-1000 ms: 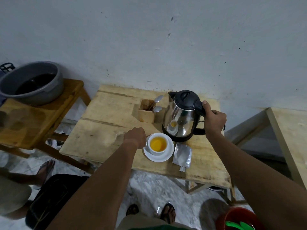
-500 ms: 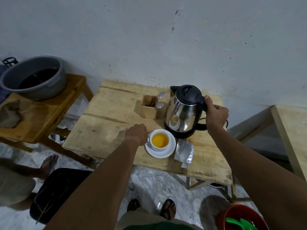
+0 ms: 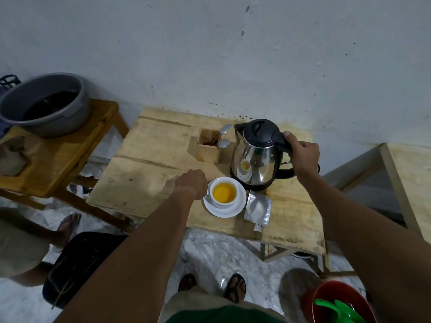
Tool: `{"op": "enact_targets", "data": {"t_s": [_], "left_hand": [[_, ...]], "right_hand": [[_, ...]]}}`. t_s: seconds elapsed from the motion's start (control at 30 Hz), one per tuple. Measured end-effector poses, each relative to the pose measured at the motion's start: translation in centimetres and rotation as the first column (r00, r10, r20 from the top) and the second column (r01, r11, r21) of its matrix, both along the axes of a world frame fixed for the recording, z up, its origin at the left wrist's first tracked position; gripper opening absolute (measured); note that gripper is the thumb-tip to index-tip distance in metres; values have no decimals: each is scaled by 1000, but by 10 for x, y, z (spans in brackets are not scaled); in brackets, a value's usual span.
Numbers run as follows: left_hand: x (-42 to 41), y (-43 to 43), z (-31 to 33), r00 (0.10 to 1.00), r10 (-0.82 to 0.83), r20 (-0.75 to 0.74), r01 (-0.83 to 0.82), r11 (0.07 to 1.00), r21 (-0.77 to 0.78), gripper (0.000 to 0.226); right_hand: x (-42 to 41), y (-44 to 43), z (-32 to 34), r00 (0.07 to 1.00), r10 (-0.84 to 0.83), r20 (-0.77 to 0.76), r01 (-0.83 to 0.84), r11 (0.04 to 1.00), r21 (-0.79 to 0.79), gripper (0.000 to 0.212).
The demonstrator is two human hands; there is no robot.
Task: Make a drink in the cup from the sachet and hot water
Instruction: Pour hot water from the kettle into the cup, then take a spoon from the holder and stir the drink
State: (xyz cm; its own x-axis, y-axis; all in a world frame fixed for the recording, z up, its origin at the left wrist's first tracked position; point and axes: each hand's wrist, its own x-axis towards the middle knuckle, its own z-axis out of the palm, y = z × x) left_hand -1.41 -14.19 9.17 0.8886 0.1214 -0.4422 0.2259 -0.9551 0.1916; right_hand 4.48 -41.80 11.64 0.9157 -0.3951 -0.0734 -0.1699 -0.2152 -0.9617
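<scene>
A white cup [image 3: 224,202] holding orange liquid stands on a white saucer [image 3: 235,210] near the front of the wooden table [image 3: 149,173]. My left hand [image 3: 191,184] is closed on the cup's handle at its left side. Behind the cup a steel kettle [image 3: 255,157] with a black lid stands upright on its black base. My right hand [image 3: 303,156] grips the kettle's black handle. A silver sachet [image 3: 258,209], torn open, lies flat just right of the saucer.
A small wooden box [image 3: 208,149] with two spoons [image 3: 223,137] stands left of the kettle. A grey basin [image 3: 44,104] sits on a stool at the left. Another person's foot [image 3: 67,226] and a black bag [image 3: 77,264] are on the floor, a red bucket [image 3: 335,301] at bottom right.
The kettle stays upright on the table with my right hand on its handle. My left hand stays at the cup. The view has shifted slightly as my head moved.
</scene>
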Motion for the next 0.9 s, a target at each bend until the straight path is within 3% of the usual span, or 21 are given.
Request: {"op": "enact_targets", "data": {"t_s": [0.23,0.4,0.57,0.63,0.73,0.9], "left_hand": [[-3,2,-3,999,23,25,-23,1000,-22,25],[-7,4,-4,999,1,39,0,1000,-27,25],[-7,8,-5,1000,7,29,-6,999,-51,27],[-4,10,-6,1000,1,14,1,996,-88,26],[0,16,-8,1000,-1,-13,-1,988,-152,25],[3,30,-22,998,53,-41,-64,933,-353,14]], "right_hand": [[-4,7,-5,999,-41,35,43,998,-56,78],[-10,18,-6,981,-158,116,166,984,-68,56],[-18,46,7,922,-214,323,325,882,-342,28],[-23,60,10,908,-85,411,299,818,-492,23],[-28,83,10,838,239,491,178,730,-660,18],[-23,125,1,690,629,358,-116,584,-803,11]]}}
